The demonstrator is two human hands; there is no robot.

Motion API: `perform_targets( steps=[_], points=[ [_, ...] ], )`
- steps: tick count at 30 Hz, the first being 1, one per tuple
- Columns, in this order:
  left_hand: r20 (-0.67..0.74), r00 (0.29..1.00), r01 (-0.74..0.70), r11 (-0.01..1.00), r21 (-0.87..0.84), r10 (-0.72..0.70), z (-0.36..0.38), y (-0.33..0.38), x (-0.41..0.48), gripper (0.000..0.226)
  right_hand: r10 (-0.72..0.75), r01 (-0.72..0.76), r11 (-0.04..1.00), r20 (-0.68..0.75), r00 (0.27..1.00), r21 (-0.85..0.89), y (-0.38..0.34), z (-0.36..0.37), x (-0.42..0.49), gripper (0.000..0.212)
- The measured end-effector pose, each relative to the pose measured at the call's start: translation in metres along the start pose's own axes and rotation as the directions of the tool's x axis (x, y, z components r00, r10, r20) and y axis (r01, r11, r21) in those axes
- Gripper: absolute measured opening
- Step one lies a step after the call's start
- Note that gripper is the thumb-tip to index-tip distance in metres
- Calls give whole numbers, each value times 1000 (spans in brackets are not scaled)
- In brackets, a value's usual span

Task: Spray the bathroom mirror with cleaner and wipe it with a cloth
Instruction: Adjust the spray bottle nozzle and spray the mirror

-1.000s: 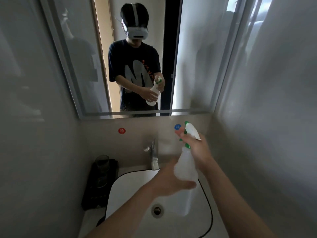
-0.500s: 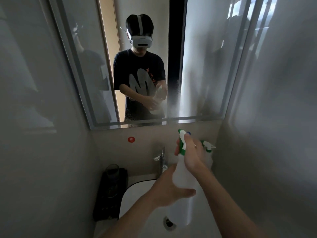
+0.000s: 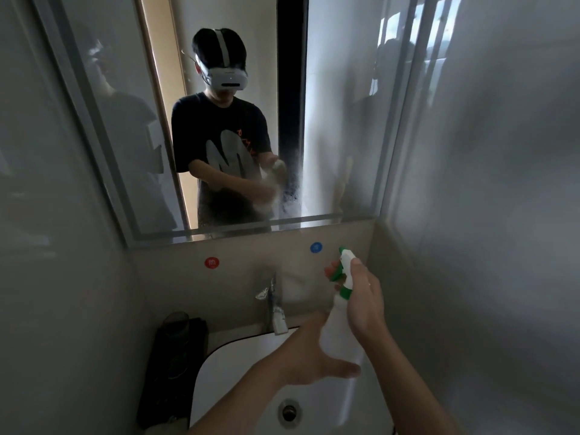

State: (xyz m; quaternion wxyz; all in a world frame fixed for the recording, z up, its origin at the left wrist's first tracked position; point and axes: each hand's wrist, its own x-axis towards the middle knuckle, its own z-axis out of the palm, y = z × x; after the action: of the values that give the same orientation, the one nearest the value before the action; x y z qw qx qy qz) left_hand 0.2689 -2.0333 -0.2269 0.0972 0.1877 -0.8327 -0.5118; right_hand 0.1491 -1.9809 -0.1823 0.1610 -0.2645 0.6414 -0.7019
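A white spray bottle (image 3: 337, 337) with a green and white trigger head is held up over the sink, its nozzle pointing at the mirror (image 3: 339, 120). My right hand (image 3: 365, 301) grips the neck, fingers curled round the trigger. My left hand (image 3: 309, 356) holds the bottle's lower body, thumb across the front. A misty patch of spray clouds the mirror's lower middle, just above its bottom edge. The mirror reflects a person in a dark T-shirt holding the bottle. No cloth is in view.
A white sink (image 3: 238, 365) with a drain (image 3: 288, 411) lies below my arms. A chrome tap (image 3: 273, 306) stands at its back. A dark tray with a glass (image 3: 177, 328) sits at the left. Grey walls close in on both sides.
Spray mist has appeared on the lower mirror. The camera view shifted, and the bottle's nozzle turned from pointing right to pointing up at the mirror.
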Motion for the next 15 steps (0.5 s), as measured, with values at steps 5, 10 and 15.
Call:
perform_targets(
  steps=[5, 10, 15],
  points=[
    [-20, 1000, -10, 1000, 23, 10, 26, 13, 28, 81, -67, 65, 997, -57, 996, -39, -4, -33, 17, 50],
    [-28, 999, 19, 998, 62, -17, 46, 26, 57, 95, -95, 88, 992, -81, 992, -85, -6, -64, 40, 53],
    [-32, 997, 67, 994, 85, -65, 60, 37, 77, 91, -46, 39, 995, -82, 996, -88, -7, -83, 55, 50]
  ],
)
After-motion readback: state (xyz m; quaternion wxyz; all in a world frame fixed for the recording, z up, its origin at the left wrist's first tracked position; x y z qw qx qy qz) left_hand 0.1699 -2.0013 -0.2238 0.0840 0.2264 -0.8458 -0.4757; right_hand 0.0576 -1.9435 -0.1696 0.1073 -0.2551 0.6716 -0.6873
